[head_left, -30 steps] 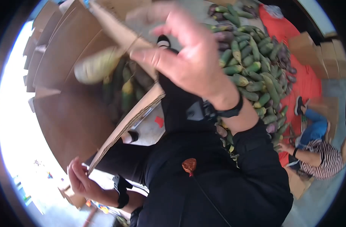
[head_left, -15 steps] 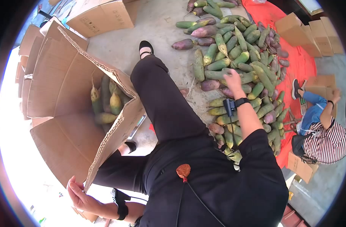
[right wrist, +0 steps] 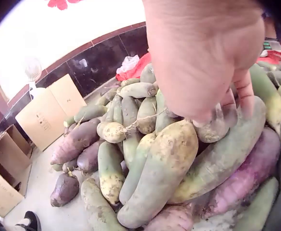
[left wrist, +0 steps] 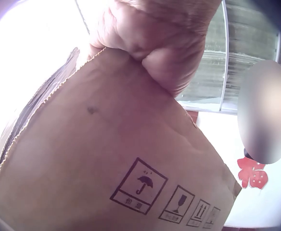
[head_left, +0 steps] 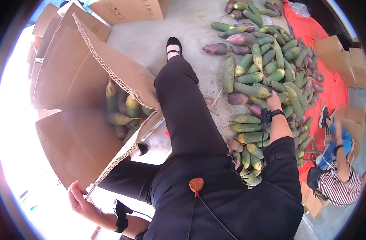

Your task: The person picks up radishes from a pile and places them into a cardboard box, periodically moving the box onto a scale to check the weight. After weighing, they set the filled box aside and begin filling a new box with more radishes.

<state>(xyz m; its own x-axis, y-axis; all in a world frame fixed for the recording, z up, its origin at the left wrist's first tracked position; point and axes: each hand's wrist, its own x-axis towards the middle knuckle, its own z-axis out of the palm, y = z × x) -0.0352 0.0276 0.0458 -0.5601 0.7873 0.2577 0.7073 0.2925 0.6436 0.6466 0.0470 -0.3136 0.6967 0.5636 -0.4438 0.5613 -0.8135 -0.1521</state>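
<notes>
Clearly, the head view shows work split between two places. The left hand (head_left: pixel 83 205) pinches the rim (head_left: pixel 118 161) of a tall cardboard carton (head_left: pixel 71 144) at one corner, and green radishes (head_left: pixel 132 107) lie low inside. Beyond the person's leg (head_left: pixel 187 108), the right hand (head_left: pixel 275 102) is down on the radish heap (head_left: pixel 251 77), among green and purple roots. I judge the step in hand to be picking one radish from the heap. Done well, it takes a piece lying uppermost, so that nothing above it rolls, and has the rim drawn wide enough to leave a free path over the leg.

The left wrist view shows the palm lapping over the top corner of a printed panel (left wrist: pixel 97 134), most of the fingers out of sight. A light hold should serve there; hauling hard could crease the cardboard or tip the box.

The right wrist view shows fingertips (right wrist: pixel 246 98) touching a long green radish (right wrist: pixel 227 161), which lies between a pale-tipped radish (right wrist: pixel 164 163) and a purple radish (right wrist: pixel 249 178). Whether the hand has closed round it I cannot tell, since the palm hides much of the contact. So thick a root would probably carry best gripped round its middle, thumb opposite the fingers, and raised clear before swinging sideways, lest its neighbours slide or a thin root tail (right wrist: pixel 150 117) snag.
</notes>
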